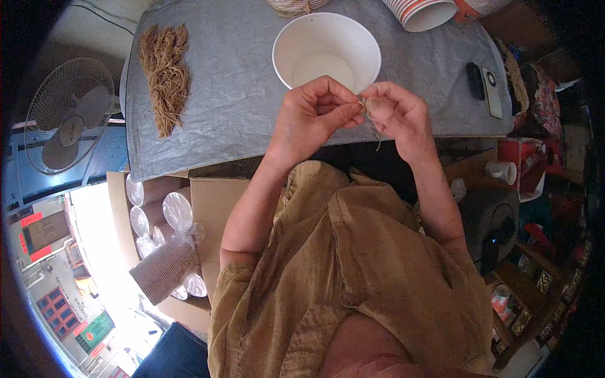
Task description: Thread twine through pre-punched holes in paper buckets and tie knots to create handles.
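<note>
a cardboard box [217, 203] beside the person's left arm holds stacks of cups [165, 272] in clear plastic, one stack lying askew across the others. at the near edge of the table, the left hand [315, 114] and right hand [401, 118] meet, thumbs and fingers pinched narrow on a thin string [379, 143]. the string runs between the two sets of fingertips, a loose end hanging below the right hand. just beyond, a white tub [291, 53] stands mouth up, its pale bottom showing. left on the grey cover [220, 113] lies a yarn bundle [165, 79]; farther off, a striped cup [421, 14] lies tipped.
</note>
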A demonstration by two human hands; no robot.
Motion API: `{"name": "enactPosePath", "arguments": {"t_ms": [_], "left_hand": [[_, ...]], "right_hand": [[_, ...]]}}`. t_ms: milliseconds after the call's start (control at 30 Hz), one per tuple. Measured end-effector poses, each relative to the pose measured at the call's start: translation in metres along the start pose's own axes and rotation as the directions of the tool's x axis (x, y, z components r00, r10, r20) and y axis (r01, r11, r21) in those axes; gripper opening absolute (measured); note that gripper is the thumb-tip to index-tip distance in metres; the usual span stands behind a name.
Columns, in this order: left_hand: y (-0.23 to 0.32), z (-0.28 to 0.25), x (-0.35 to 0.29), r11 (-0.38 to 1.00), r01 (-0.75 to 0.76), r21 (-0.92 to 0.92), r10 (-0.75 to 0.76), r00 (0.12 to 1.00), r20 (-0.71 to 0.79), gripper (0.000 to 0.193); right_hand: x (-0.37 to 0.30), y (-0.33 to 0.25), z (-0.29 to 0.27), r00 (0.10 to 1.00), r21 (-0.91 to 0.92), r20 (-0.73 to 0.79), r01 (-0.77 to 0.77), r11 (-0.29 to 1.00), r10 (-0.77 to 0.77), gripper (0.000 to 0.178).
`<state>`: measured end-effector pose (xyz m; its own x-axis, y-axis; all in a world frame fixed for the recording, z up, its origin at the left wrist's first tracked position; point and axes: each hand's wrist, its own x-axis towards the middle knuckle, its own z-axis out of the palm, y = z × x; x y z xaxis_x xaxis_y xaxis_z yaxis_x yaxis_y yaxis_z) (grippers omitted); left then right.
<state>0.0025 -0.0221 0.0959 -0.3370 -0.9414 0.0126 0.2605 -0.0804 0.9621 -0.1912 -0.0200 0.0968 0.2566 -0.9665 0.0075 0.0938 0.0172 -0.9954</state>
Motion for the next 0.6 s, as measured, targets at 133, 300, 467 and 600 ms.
{"name": "enactPosePath", "arguments": {"t_ms": [133, 300, 467, 600], "left_hand": [[0.001, 0.001, 0.0, 1.0, -0.006, 0.024, 0.006, 1.0, 0.01, 0.006], [0.001, 0.001, 0.001, 1.0, 0.017, 0.018, -0.017, 1.0, 0.012, 0.008], [-0.001, 0.0, 0.001, 0.999, 0.039, -0.028, -0.039, 0.999, 0.023, 0.009], [-0.002, 0.001, 0.001, 0.998, 0.035, -0.051, -0.033, 0.999, 0.028, 0.01]], "right_hand": [[0.0, -0.003, -0.002, 0.999, -0.116, 0.02, 0.05, 0.992, -0.048, 0.018], [0.0, 0.006, -0.008, 0.992, 0.214, 0.026, -0.128, 0.968, 0.125, 0.015], [-0.003, 0.01, -0.005, 0.984, 0.323, 0.045, -0.178, 0.93, 0.172, 0.015], [-0.003, 0.008, 0.001, 0.988, 0.299, 0.004, -0.15, 0.942, 0.157, 0.017]]}}
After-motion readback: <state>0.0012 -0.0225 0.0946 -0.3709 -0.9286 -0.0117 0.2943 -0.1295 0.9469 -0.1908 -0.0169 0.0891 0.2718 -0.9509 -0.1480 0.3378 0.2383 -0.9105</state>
